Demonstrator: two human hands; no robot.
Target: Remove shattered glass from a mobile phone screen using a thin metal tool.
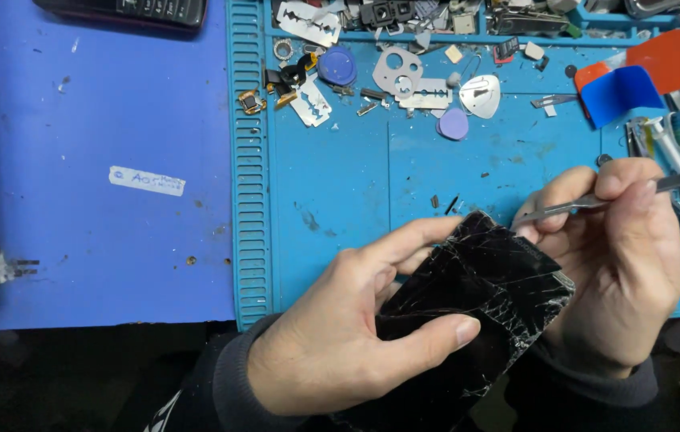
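**Cracked phone held over mat, metal tool at its top edge**

Nearest us, our left hand (pixel 340 336) wraps the cracked black phone (pixel 468 308) from the left, thumb pressed across the shattered glass, fingers curled up along the far edge. Phone sits tilted, lifted above the near edge of the blue work mat (pixel 340 200). Our right hand (pixel 620 264) is closed in a pinch on thin metal tweezers (pixel 572 206), tip touching the phone's upper corner; lower fingers support the phone from the right. Risk as we judge it: the tip slips off the corner and jabs the left fingers, or prying force spreads the cracks and sheds glass shards onto the thumb. Grip on broken glass could also cut. Farther back on the mat: purple pick (pixel 453 124), razor blades (pixel 309 104), small metal parts, red and blue plastic cards (pixel 636 80) on the right. Beyond, a parts tray (pixel 468 16); far left, a dark keypad device (pixel 128 10) on the blue table (pixel 100 160).
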